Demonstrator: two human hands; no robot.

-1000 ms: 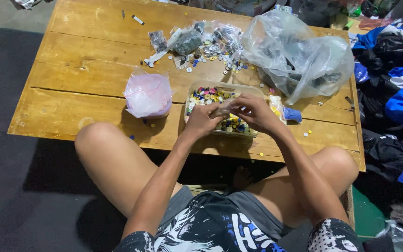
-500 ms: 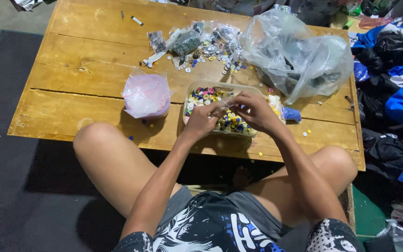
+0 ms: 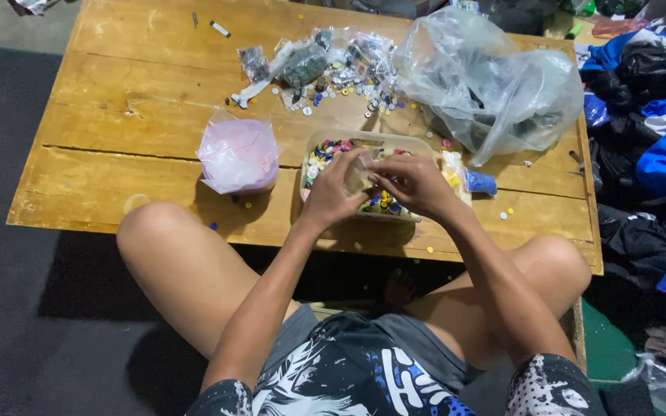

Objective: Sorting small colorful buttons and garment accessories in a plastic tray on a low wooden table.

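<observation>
Both hands meet over a clear tray (image 3: 325, 146) of coloured buttons on the wooden table (image 3: 117, 123): left hand (image 3: 333, 192) and right hand (image 3: 414, 185) pinch a small clear bag (image 3: 358, 176). Pink bag (image 3: 237, 156) sits just left.

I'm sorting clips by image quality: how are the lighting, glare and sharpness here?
Head view: even overhead light, soft shadow under the wooden table; glare on the clear plastic bag; left hand and right hand fairly sharp over the tray, its small pieces too fine to resolve.
</observation>
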